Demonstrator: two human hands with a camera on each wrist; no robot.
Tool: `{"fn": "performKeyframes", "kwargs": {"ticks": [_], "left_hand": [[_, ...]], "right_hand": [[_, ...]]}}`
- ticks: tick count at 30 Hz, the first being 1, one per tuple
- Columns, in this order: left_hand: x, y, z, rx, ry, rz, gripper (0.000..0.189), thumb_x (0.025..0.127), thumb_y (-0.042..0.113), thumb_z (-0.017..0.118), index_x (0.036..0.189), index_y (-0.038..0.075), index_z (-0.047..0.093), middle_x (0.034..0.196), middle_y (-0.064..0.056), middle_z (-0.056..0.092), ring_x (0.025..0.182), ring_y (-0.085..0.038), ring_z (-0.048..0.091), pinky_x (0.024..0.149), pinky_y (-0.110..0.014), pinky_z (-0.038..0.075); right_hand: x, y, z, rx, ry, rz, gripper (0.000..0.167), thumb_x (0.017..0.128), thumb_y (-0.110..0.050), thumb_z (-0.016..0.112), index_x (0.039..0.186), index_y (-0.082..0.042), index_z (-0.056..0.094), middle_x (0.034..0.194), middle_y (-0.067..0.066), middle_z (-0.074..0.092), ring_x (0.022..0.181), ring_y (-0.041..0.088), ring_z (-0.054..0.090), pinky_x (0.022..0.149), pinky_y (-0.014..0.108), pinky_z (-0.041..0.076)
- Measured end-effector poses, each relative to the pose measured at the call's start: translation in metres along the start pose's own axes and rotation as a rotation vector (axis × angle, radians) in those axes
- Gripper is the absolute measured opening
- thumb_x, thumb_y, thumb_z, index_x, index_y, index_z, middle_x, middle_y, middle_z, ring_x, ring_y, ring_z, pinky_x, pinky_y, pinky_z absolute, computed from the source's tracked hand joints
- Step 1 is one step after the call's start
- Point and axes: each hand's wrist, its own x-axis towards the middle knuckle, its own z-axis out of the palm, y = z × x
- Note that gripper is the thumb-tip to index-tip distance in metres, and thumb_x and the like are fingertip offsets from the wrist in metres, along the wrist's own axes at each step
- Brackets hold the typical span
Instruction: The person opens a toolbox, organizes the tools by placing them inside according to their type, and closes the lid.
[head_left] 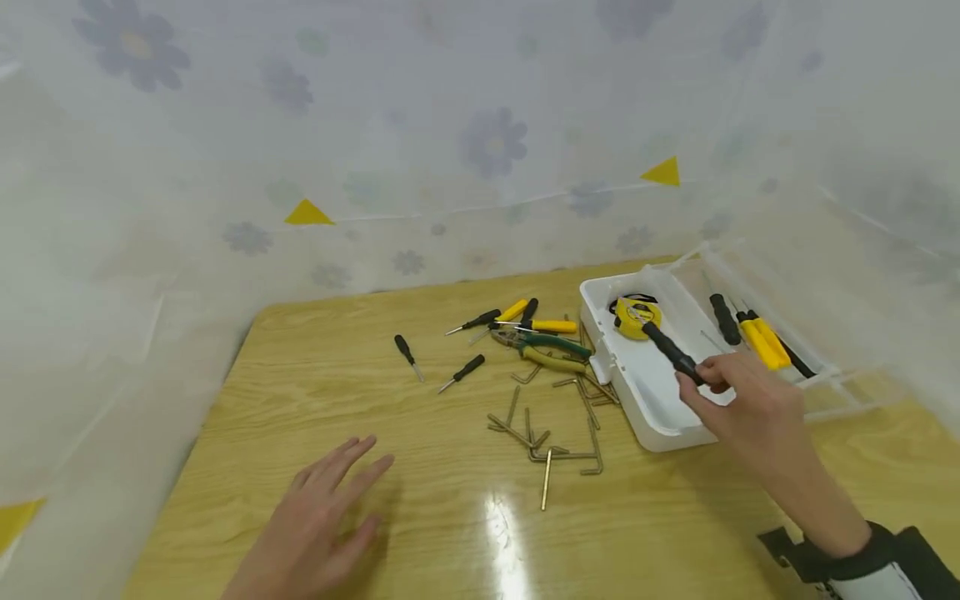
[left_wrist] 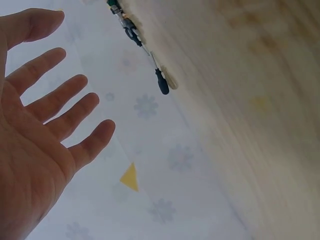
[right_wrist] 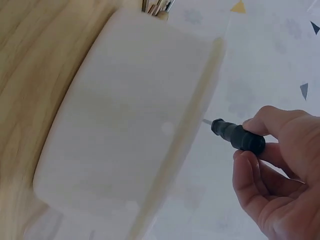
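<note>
The right hand (head_left: 753, 407) pinches a black screwdriver (head_left: 672, 351) by its handle over the white box (head_left: 675, 438). Its tip points to the box's far left. The empty left hand (head_left: 315, 512) is farther from the box.

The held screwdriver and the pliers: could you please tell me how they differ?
The screwdriver has one black handle, while the pliers have two, one green and one yellow. The right hand grips the screwdriver; the pliers lie untouched on the table. Both are hand tools.
</note>
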Motion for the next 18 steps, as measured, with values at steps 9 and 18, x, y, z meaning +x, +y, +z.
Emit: {"fn": "performKeyframes", "kwargs": {"ticks": [9,18], "left_hand": [[0.021,0.012,0.012,-0.035,-0.032,0.08,0.054,0.092,0.031,0.07,0.143,0.021,0.06,0.152,-0.007,0.054,0.134,-0.031,0.057,0.092,-0.053,0.055],[0.052,0.032,0.026,-0.061,-0.115,0.185,0.064,0.082,0.027,0.078,0.143,0.024,0.059,0.153,-0.005,0.053,0.139,-0.028,0.054,0.1,-0.049,0.053]], "right_hand": [[-0.011,0.032,-0.027,-0.11,-0.056,0.159,0.052,0.09,-0.046,0.057,0.073,0.003,0.064,0.066,0.016,0.063,0.062,0.002,0.045,0.054,0.012,0.037],[-0.018,0.043,-0.031,-0.191,-0.105,0.145,0.068,0.096,-0.058,0.051,0.069,0.003,0.064,0.06,0.011,0.06,0.049,0.016,0.047,0.047,0.013,0.033]]}}
